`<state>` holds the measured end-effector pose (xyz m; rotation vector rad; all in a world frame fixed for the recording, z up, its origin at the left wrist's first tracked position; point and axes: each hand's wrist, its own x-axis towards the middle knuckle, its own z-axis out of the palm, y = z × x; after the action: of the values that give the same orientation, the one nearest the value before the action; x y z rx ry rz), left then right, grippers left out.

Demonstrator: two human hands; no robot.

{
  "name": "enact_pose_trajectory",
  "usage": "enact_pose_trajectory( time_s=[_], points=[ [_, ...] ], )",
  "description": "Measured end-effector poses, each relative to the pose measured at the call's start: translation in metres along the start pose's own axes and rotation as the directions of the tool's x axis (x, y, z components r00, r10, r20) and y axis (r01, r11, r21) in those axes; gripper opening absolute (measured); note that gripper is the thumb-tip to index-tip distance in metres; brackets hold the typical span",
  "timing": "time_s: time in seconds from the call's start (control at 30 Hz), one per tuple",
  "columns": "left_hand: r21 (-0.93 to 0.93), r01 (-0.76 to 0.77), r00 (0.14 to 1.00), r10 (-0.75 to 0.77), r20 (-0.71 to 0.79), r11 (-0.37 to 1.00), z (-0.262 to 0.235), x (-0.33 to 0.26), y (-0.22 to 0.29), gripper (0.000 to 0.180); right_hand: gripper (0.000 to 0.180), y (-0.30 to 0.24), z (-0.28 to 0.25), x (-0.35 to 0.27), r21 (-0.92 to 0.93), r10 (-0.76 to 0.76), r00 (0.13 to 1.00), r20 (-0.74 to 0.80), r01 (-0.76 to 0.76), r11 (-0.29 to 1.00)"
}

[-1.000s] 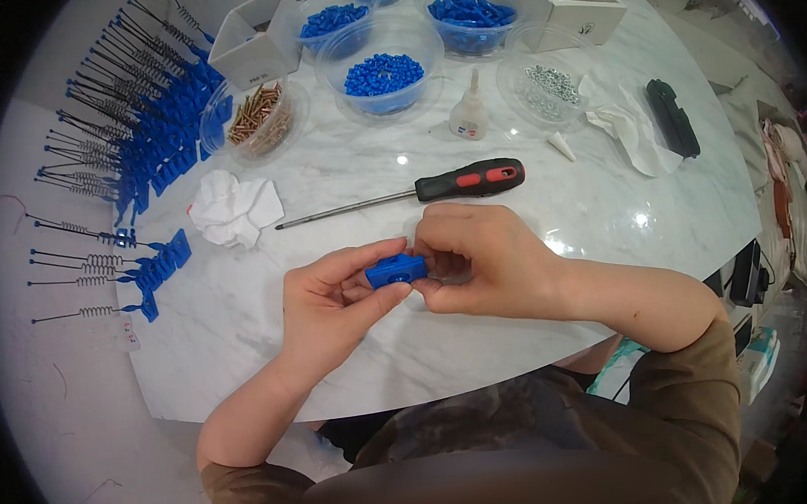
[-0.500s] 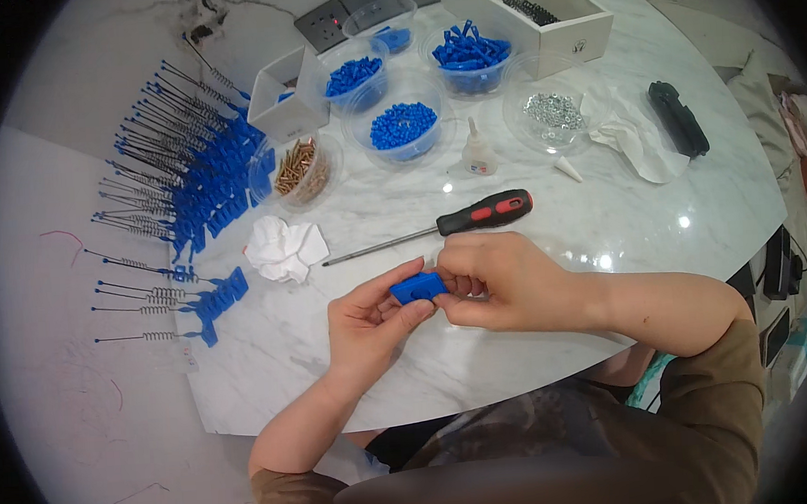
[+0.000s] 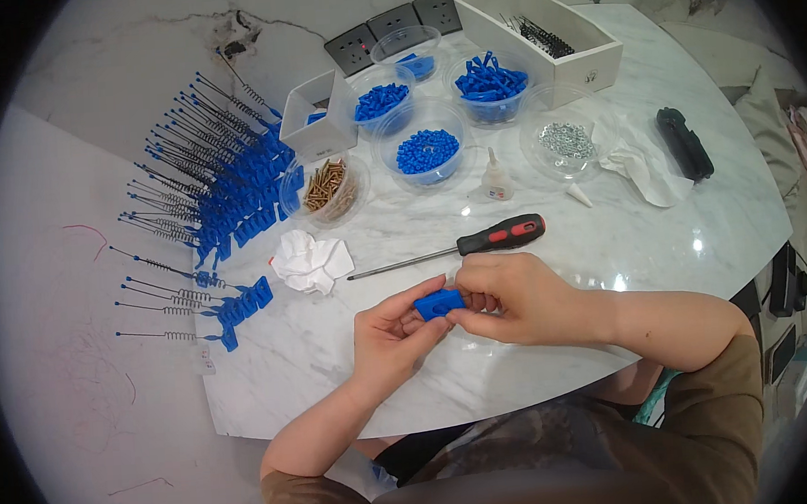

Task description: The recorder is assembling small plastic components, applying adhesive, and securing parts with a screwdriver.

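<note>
Between thumb and fingers, my left hand [image 3: 387,342] grips a small blue plastic block [image 3: 438,305] with a round dark recess in its face. My right hand [image 3: 528,302] has its fingers curled and pinches the right end of the same block. Whether a smaller part is hidden in the right fingers, I cannot tell. Beyond the hands lies a screwdriver [image 3: 502,234] with a black and red handle, its shaft pointing left. A crumpled white tissue [image 3: 312,261] sits near its tip.
Clear tubs hold blue beads [image 3: 427,151], brass-coloured screws [image 3: 325,185], silver nuts [image 3: 567,140] and blue parts [image 3: 491,78]. A glue bottle [image 3: 496,178] stands among them. Rows of blue pieces with wire springs [image 3: 236,198] fill the left. A white box [image 3: 587,73] and black tool [image 3: 683,142] are beyond.
The whole view has shifted, so the table and hands appear a little further right and lower. Both hands stay on the blue block, which looks slightly turned.
</note>
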<state>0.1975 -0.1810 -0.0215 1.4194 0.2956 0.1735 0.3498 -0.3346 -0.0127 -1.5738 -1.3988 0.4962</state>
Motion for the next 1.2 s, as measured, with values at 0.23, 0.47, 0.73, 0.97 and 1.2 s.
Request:
enact_pose_trajectory(
  time_s=[0.23, 0.47, 0.73, 0.97, 1.2],
  points=[
    [-0.026, -0.041, 0.999, 0.041, 0.005, 0.999, -0.002, 0.000, -0.001, 0.045, 0.017, -0.001, -0.001, 0.001, 0.031, 0.010, 1.000, 0.007, -0.010, 0.999],
    [-0.133, -0.060, 0.995, 0.049, -0.083, 0.989, 0.005, 0.003, 0.004, 0.047, 0.018, 0.000, -0.002, 0.002, 0.044, 0.035, 0.999, -0.018, -0.034, 0.998],
    [-0.156, -0.049, 0.997, 0.039, -0.069, 0.987, -0.003, 0.004, 0.003, 0.047, 0.015, 0.004, 0.001, 0.002, -0.005, 0.003, 0.999, -0.042, -0.004, 1.000],
    [-0.154, -0.008, 0.980, -0.023, -0.196, 0.988, 0.002, 0.007, 0.010, 0.049, 0.020, 0.001, -0.005, 0.006, 0.407, 0.226, 0.970, -0.096, -0.169, 0.898],
    [-0.134, -0.028, 0.983, 0.003, -0.183, 0.991, 0.001, 0.006, 0.008, 0.049, 0.020, 0.004, -0.001, 0.006, 0.595, 0.311, 0.948, -0.071, -0.210, 0.776]
  ],
)
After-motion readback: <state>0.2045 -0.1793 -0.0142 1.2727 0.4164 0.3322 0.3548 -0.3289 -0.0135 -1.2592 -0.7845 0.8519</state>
